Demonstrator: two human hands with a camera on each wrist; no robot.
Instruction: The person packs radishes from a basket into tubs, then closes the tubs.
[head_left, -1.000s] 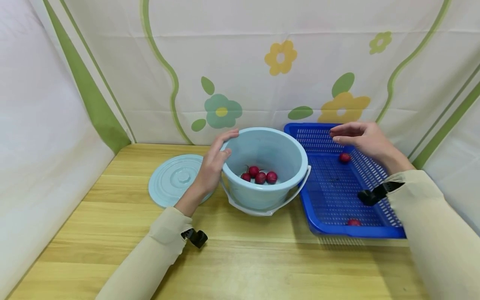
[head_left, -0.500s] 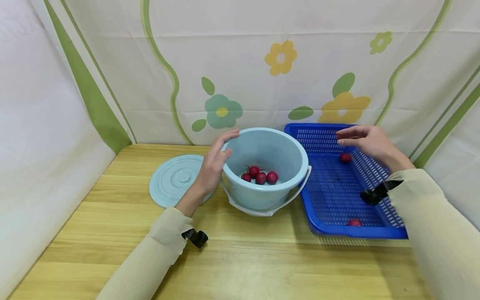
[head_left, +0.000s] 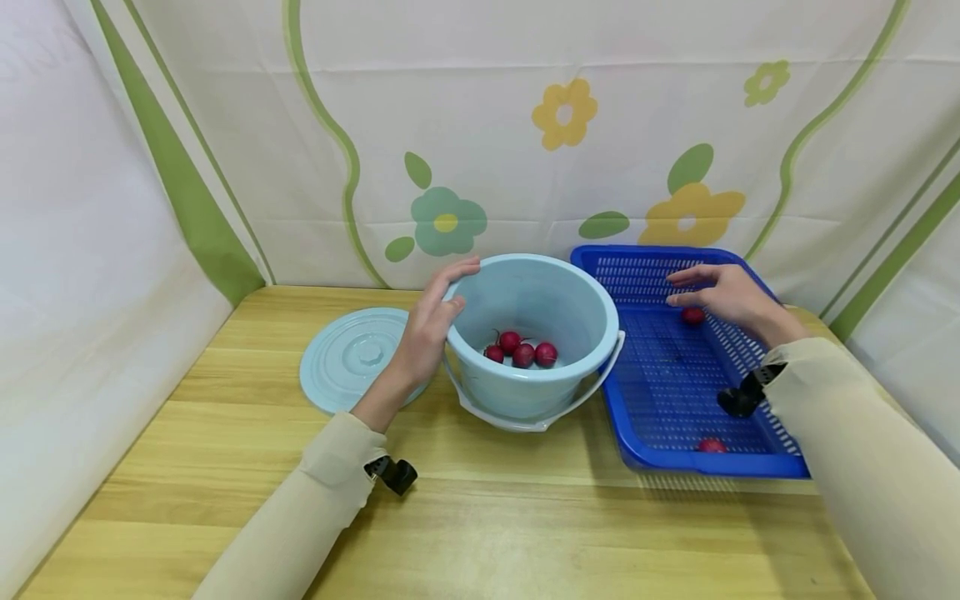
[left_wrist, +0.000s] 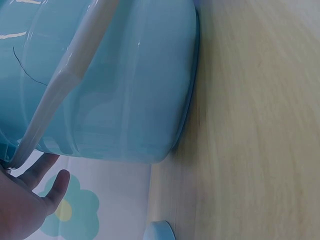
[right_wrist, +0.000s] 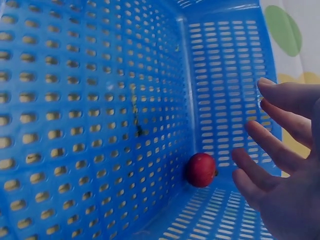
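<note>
Moving radishes: by the look of it, the small red radishes are going from the blue basket (head_left: pixel 750 462) into the light blue bucket (head_left: pixel 525 392), and the work seems well past halfway.
Done so far: four radishes in the bucket (head_left: pixel 522 351) sit clustered on its floor.
Left to do: two radishes remain in the basket, so two more transfers are probably needed.
Far radish (head_left: pixel 692 316): it lies on the basket floor near the back, just under and beside the right hand's fingers; the right wrist view shows it in the corner where floor meets wall, apart from the fingertips.
Near radish (head_left: pixel 711 445): it lies against the basket's front wall, well apart from both hands.
Right hand (head_left: pixel 723 292): it hovers low inside the basket, fingers spread and nearly straight, holding nothing, closest to the far radish.
Left hand (head_left: pixel 431 325): it rests flat against the outside wall of the bucket near the rim, fingers extended rather than curled round anything, seemingly steadying it.
Bucket: it stands upright on the wooden table (head_left: pixel 480 517), uncovered, its white handle (head_left: pixel 540 421) lying down across the front.
Lid (head_left: pixel 352 358): it lies flat on the table left of the bucket, partly behind the left wrist.
Basket: it touches or nearly touches the bucket's right side; I cannot tell which.
</note>
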